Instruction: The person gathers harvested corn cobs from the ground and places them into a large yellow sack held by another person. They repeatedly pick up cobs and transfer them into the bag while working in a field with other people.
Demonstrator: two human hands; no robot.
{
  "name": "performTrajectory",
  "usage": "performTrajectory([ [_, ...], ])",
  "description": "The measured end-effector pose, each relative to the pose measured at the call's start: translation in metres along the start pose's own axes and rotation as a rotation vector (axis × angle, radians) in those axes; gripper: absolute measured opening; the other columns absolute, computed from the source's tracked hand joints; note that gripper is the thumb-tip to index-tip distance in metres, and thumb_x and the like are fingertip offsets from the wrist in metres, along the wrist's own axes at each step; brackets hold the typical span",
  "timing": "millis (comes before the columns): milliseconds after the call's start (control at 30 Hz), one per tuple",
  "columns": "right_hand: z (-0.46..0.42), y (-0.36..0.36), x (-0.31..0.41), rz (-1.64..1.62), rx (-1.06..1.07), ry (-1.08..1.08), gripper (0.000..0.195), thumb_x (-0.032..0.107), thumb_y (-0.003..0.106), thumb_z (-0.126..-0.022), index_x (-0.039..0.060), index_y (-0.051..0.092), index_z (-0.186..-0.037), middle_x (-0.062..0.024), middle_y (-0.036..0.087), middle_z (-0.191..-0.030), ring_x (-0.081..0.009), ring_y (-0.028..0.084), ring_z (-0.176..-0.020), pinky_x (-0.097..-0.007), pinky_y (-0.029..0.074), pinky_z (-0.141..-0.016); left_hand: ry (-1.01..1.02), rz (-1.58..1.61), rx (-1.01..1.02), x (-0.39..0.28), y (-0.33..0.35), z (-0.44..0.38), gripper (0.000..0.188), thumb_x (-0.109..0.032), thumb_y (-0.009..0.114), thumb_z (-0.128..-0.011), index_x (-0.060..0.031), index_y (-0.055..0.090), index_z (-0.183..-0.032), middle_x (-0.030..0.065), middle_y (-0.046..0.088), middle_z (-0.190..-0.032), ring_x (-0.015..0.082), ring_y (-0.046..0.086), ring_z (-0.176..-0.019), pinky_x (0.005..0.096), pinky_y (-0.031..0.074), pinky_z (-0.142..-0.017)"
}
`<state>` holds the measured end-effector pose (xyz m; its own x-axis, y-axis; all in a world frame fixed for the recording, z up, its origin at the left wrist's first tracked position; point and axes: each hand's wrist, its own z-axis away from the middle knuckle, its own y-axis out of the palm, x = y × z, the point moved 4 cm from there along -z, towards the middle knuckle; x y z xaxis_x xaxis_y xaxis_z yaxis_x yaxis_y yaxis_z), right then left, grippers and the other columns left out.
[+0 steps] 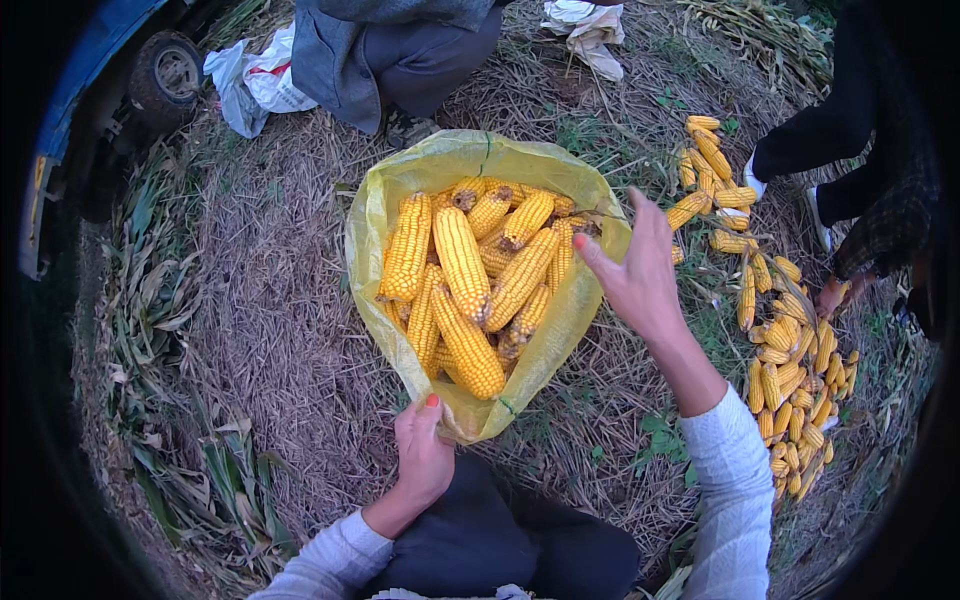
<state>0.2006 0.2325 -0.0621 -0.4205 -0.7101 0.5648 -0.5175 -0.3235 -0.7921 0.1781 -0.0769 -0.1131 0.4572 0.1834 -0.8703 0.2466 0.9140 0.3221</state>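
Note:
A yellow woven plastic sack (559, 352) stands with its mouth wide, filled with husked corn cobs (461, 262). Its near rim is pinched by my left hand (425, 452), the thumb lying over the edge. My right hand (637, 270) is at the sack's right rim, thumb and fingers spread, with the thumb tip near the opening; whether it touches the rim is hard to tell. A thin dry stalk or twig lies across the cobs at the right side of the mouth.
A long heap of corn cobs (795, 375) lies on the straw-covered ground at right, where another person's hand (831, 296) reaches in. A second person in grey (427, 60) is beyond the sack. White bags (274, 79), a blue vehicle's wheel (166, 79) and corn stalks (161, 292) are around.

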Motion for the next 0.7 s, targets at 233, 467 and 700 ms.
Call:
performTrajectory([
  [233, 0.007, 0.124, -0.135, 0.175, 0.402, 0.561, 0.044, 0.035, 0.059, -0.095, -0.0064, 0.062, -0.111, -0.0281, 0.070, -0.104, -0.0457, 0.068, -0.101, -0.0496, 0.054, -0.090, -0.144, -0.254, -0.014, -0.001, 0.025, -0.022, 0.030, -0.024, 0.065, -0.101, -0.0006, 0.064, -0.082, -0.0059, 0.053, -0.068, 0.0025, 0.041, -0.059, 0.0220, 0.035, -0.052],
  [467, 0.048, 0.027, -0.034, -0.249, 0.377, 0.537, 0.023, 0.013, 0.054, -0.094, -0.0077, 0.063, -0.097, -0.0316, 0.065, -0.097, -0.0478, 0.064, -0.095, -0.0499, 0.050, -0.084, -0.294, -0.248, -0.221, -0.081, -0.024, 0.034, 0.022, -0.019, 0.063, -0.100, -0.0005, 0.067, -0.090, -0.0025, 0.055, -0.063, 0.0061, 0.045, -0.044, 0.0263, 0.035, -0.037],
  [700, 0.080, -0.029, 0.032, -0.603, 0.363, 0.911, 0.026, 0.008, 0.050, -0.096, -0.0093, 0.061, -0.111, -0.0166, 0.062, -0.095, -0.0248, 0.059, -0.090, -0.0377, 0.047, -0.084, -0.294, -0.146, -0.360, -0.156, -0.040, 0.047, 0.021, -0.018, 0.063, -0.100, 0.0022, 0.069, -0.097, -0.0006, 0.061, -0.072, 0.0060, 0.052, -0.056, 0.0260, 0.039, -0.047],
])
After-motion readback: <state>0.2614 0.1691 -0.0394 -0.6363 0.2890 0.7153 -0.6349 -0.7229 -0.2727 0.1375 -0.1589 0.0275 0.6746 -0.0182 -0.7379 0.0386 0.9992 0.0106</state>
